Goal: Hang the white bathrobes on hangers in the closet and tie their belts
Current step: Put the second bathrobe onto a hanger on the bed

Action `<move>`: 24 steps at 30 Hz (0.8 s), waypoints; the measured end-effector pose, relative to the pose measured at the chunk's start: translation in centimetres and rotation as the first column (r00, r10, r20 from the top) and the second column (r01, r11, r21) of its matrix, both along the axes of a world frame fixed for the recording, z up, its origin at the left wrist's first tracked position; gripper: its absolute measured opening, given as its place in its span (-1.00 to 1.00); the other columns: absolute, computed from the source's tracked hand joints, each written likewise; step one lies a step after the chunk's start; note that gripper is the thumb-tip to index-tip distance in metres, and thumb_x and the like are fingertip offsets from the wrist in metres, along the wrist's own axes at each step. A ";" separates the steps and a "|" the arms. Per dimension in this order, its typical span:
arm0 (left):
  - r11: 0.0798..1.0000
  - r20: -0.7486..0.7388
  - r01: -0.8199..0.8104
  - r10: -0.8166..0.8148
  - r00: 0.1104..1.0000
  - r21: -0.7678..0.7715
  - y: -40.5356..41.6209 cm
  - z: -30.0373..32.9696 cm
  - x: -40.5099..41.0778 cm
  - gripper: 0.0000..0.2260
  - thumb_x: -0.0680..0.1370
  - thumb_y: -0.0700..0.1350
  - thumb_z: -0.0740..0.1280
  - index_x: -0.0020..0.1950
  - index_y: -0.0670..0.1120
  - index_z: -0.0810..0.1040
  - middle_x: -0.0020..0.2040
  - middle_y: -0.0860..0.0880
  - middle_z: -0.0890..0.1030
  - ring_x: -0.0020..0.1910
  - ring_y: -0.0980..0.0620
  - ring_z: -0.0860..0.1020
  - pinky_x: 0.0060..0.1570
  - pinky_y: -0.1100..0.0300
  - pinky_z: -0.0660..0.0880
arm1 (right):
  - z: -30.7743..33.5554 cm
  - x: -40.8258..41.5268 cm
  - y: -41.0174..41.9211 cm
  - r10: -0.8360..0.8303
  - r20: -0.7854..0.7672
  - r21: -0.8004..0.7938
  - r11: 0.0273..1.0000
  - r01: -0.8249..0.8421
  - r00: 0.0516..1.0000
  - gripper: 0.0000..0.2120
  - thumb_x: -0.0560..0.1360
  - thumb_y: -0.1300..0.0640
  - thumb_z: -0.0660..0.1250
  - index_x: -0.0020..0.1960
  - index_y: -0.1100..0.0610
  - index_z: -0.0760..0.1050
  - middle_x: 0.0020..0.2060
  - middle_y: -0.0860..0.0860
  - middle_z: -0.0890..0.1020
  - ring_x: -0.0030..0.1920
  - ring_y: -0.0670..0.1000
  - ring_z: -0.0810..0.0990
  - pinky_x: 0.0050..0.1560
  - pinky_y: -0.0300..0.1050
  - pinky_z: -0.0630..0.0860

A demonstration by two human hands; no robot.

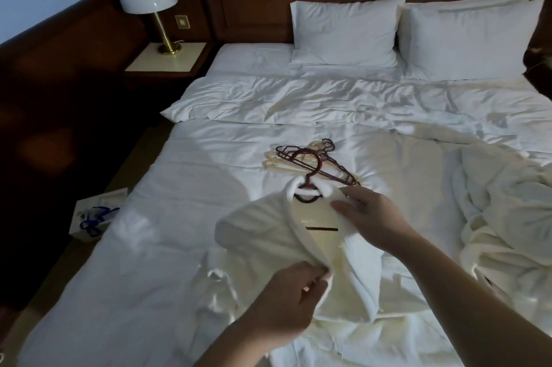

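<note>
a white terry bathrobe [268,235] lies face up on the white-sheeted bed [185,187], collar toward the far side and hem toward the near edge, so its long axis runs far to near. a dark maroon plastic hanger [310,171] is already inside the shoulders, its hook poking out past the collar on the far side.

the left hand [286,304] pinches the left lapel between thumb and curled fingers, low on the front opening. the right hand [370,217] sits farther up, its fingers bent and gripping the right lapel just beside the collar. the 2 lapels are spread apart, showing the hanger's crossbar and the robe's inner back between them.

the coming move looks like drawing the 2 front edges together across the middle: each hand holds its own side, so the edges need to travel toward each other, left hand rightward and right hand leftward. the right hand is nearer the hook. the belt i cannot pick out with certainty.

a loose pile of maroon and cream plastic hangers [304,157] lies just beyond the hook. a second crumpled white bathrobe [501,217] sits at the right.
</note>
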State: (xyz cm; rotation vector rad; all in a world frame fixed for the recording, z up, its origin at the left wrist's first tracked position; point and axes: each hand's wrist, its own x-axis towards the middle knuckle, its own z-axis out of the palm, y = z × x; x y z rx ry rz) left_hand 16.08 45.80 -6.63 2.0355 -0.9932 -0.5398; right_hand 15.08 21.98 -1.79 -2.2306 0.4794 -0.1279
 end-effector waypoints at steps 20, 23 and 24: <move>0.936 0.078 -0.351 0.351 0.933 -0.022 8.3 5.5 9.6 -0.78 0.67 0.00 0.35 -0.16 -0.02 0.54 -0.33 0.03 0.50 -0.33 0.14 0.47 -0.31 0.32 0.35 | 3.6 -7.4 -0.9 0.227 -0.352 0.143 0.972 -0.188 0.908 -0.84 0.49 -0.05 0.50 -0.03 0.01 0.63 -0.14 -0.03 0.65 -0.10 -0.01 0.58 -0.08 -0.10 0.44; 0.921 0.032 -0.387 0.389 0.921 -0.054 8.6 6.1 9.7 -0.81 0.66 0.02 0.36 -0.12 -0.01 0.59 -0.27 0.02 0.58 -0.26 0.11 0.53 -0.27 0.32 0.38 | 3.5 -8.4 -1.7 0.275 -0.364 0.301 0.939 -0.167 0.890 -0.86 0.53 0.01 0.48 0.04 0.04 0.65 -0.14 -0.06 0.67 -0.10 -0.02 0.59 -0.07 -0.15 0.48; 0.907 0.025 -0.414 0.417 0.909 -0.072 8.7 6.3 10.0 -0.82 0.65 0.03 0.37 -0.11 0.00 0.60 -0.25 0.02 0.59 -0.24 0.11 0.55 -0.25 0.32 0.40 | 3.4 -8.3 -1.7 0.242 -0.366 0.316 0.941 -0.124 0.899 -0.84 0.54 -0.02 0.48 0.04 0.03 0.64 -0.19 -0.10 0.65 -0.20 -0.07 0.54 -0.19 -0.20 0.43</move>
